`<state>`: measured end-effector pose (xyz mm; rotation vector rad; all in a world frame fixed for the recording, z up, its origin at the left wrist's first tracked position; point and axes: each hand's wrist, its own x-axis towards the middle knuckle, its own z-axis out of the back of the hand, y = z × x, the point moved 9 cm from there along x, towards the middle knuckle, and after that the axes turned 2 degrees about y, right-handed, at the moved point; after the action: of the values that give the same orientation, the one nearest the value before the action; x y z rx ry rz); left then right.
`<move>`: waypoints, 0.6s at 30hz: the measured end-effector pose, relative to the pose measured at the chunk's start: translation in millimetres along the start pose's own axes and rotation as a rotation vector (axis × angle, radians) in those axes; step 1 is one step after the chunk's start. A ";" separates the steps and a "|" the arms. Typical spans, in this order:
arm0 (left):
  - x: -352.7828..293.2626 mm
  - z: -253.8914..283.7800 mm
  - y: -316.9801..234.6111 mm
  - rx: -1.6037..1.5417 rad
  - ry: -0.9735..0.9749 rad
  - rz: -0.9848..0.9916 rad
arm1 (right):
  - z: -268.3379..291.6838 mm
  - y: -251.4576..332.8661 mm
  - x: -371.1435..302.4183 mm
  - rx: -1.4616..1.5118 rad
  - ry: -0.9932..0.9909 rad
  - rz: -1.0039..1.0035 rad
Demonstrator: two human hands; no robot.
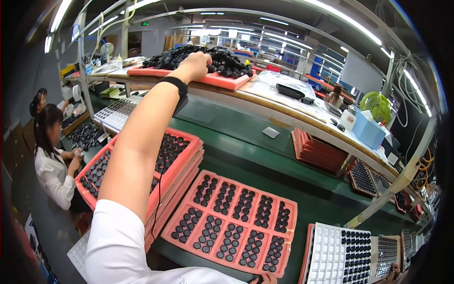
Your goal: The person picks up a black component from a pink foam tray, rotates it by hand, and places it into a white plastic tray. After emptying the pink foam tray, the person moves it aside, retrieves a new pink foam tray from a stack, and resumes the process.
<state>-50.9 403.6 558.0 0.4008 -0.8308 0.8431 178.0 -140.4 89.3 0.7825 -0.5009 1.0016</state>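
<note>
Left hand [195, 64] reaches far onto the pile of black parts [222, 60] in the red tray [222, 80] on the shelf [283, 111]; pink tray [236, 222] lies near.

Taking the green belt [246, 151] as landmark: one pink tray [234, 222] of small black parts lies flat on it, holding twelve groups of parts in two rows of six. At the belt's left stands one stack of pink trays [177, 163]. On the shelf above the belt one pink tray [222, 80] carries a heap. Two co-workers [52, 165] sit far left of the belt
</note>
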 end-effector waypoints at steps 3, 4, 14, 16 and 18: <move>3.4 -23.9 -0.6 0.097 0.096 -0.054 | -2.3 1.8 2.2 -0.019 0.043 0.002; 5.5 -28.2 -1.8 0.078 0.102 -0.061 | -2.6 0.8 1.9 -0.024 0.035 -0.003; 15.0 -53.9 23.5 0.127 0.233 0.082 | -1.5 17.3 17.9 0.009 0.060 0.084; 14.3 -49.1 28.1 -0.037 0.116 0.059 | -0.8 22.6 18.9 0.018 0.069 0.079; 12.5 -46.4 34.5 -0.116 0.063 0.056 | 0.9 25.0 19.9 -0.002 0.043 0.045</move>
<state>-50.8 459.4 538.6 0.2489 -0.8308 0.8511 165.1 -122.4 112.2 0.7487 -0.4842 1.0574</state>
